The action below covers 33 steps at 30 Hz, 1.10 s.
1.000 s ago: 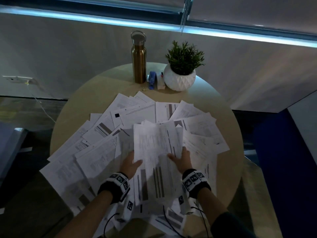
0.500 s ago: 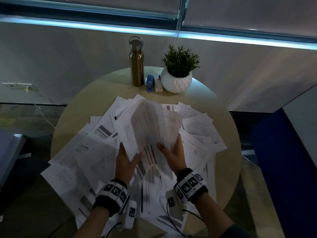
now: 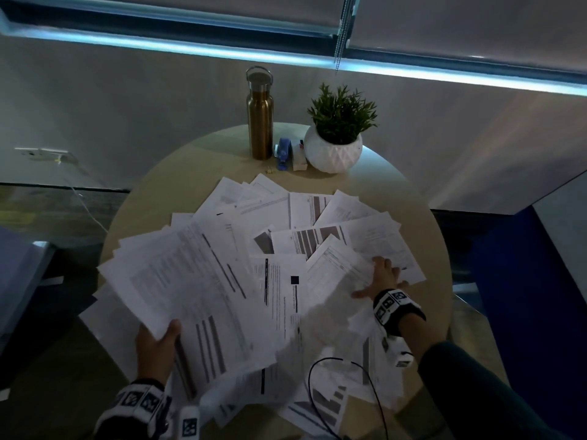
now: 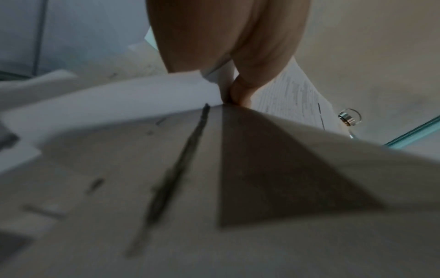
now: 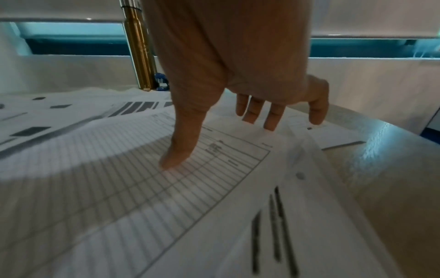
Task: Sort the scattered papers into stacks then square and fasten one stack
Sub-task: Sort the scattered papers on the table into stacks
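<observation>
Gripping a sheaf point(image 3: 190, 281) by its near corner, the left hand point(image 3: 157, 354) is seen at lower left of the head view, thumb on top, fingers underneath; sheaf is fanned and raised toward the left side of the tabletop point(image 3: 190, 173). In the left wrist view the pinch on the paper edge is confirmed point(image 4: 226, 90), image blurred.

Right hand point(image 3: 381, 281) is laid flat at centre right, fingers spread and straight, pressed on a lined form point(image 5: 166, 188); nothing is gripped. Thumb tip point(image 5: 176, 156) is seen touching the form in the right wrist view.

Loose papers point(image 3: 317, 223) are spread overlapping across the middle of the tabletop, unsorted, some hanging past the near edge.

At upper centre, well apart from the hands: bottle point(image 3: 259, 115) upright, stapler point(image 3: 282, 152) just beside it, a small white box point(image 3: 299, 157), plant point(image 3: 336, 134) in a white pot. A black cable point(image 3: 317, 376) is looped over the papers at bottom centre.
</observation>
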Tool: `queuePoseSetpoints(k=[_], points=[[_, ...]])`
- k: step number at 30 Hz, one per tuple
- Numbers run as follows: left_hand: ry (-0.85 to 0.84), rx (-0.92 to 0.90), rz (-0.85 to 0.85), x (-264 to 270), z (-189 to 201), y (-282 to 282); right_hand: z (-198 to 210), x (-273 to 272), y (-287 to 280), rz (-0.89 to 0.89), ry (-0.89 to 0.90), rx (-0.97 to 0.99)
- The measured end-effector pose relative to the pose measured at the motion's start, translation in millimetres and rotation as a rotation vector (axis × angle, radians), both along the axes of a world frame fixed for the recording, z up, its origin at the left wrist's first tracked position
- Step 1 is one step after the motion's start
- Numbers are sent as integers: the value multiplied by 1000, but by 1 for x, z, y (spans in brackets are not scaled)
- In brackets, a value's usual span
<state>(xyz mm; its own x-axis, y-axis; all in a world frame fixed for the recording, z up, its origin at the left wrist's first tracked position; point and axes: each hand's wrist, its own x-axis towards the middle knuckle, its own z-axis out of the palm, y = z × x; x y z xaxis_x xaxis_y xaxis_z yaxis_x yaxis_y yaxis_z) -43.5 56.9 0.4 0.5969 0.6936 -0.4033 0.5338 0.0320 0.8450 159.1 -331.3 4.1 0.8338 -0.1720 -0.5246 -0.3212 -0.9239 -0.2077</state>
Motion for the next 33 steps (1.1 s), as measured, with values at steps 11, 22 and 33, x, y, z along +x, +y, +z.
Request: queuePoseSetpoints(k=[11, 22, 33], points=[[87, -187, 210, -18, 11, 10, 85, 28, -22, 68, -503, -107], [87, -127, 198, -45, 23, 13, 223, 66, 7, 300, -531, 317], [82, -97, 285, -87, 23, 30, 26, 18, 174, 561, 54, 171]])
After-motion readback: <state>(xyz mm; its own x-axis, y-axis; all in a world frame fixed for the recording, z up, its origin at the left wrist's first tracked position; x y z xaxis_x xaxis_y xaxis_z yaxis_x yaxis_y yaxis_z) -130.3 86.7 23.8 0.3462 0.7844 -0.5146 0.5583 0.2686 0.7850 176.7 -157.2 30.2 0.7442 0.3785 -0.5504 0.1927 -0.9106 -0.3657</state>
